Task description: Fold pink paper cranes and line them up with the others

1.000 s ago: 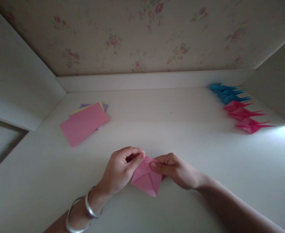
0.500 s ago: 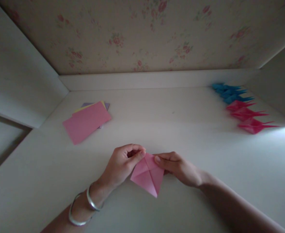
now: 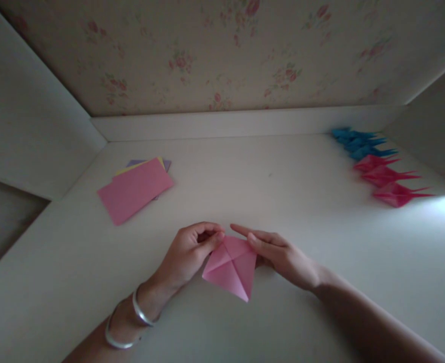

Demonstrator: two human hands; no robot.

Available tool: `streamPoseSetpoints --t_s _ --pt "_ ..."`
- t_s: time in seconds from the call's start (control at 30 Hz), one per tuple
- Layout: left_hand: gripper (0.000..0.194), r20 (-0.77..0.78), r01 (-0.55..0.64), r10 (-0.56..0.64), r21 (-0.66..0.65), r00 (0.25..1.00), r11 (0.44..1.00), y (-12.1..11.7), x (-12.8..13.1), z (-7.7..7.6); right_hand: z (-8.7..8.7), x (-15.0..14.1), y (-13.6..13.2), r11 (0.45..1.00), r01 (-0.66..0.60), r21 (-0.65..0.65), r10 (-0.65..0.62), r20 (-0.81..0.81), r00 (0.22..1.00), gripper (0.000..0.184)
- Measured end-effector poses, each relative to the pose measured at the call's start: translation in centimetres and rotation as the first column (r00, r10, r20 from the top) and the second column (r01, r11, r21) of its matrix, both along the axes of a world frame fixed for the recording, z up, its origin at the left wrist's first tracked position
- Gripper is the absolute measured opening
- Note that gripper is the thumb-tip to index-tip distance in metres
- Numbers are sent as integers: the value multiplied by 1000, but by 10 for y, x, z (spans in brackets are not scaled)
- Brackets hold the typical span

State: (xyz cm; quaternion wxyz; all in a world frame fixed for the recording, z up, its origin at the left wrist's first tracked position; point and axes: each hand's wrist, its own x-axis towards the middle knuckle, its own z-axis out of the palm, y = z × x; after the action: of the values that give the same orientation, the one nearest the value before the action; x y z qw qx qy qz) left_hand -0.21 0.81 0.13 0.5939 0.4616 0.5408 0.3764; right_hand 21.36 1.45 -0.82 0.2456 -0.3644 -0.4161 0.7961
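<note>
Left hand: thumb and fingertips pinched narrow on the far-left corner of the pink paper.
Right hand: thumb over the paper's far-right corner, index finger extended past the far edge, other fingers partly hidden.
Pink paper: near middle, between both hands; crossing creases visible, one corner pointing near; contact with the table cannot be told.
Bracelets: two, silver, on the left forearm.
Loose sheets: far left, overlapping; pink on top, yellow and purple edges showing.
Folded figures: far right, in a row, pink ones nearer, blue ones farther.
Wall: far side, floral.
</note>
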Motion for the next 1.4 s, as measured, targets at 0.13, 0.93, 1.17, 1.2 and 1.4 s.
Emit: streamPoseSetpoints --t_s 0.13,0.93,1.17,1.2,1.4 --pt "15 129 -72 88 -119 988 990 -1 0 4 2 10 1 957 101 272 -103 -4 995 39" --pt "39 285 -27 54 -98 957 995 -4 0 7 17 0 1 910 126 396 -219 200 955 32" --pt "31 -18 216 -217 -17 976 976 -8 0 13 16 0 2 931 57 360 -155 250 956 35" --pt "32 -32 224 -224 -3 974 975 -8 0 12 16 0 3 931 54 361 -154 254 955 35" --pt "37 -27 134 -133 34 991 990 -7 0 11 19 -1 6 946 55 320 -138 244 960 37"
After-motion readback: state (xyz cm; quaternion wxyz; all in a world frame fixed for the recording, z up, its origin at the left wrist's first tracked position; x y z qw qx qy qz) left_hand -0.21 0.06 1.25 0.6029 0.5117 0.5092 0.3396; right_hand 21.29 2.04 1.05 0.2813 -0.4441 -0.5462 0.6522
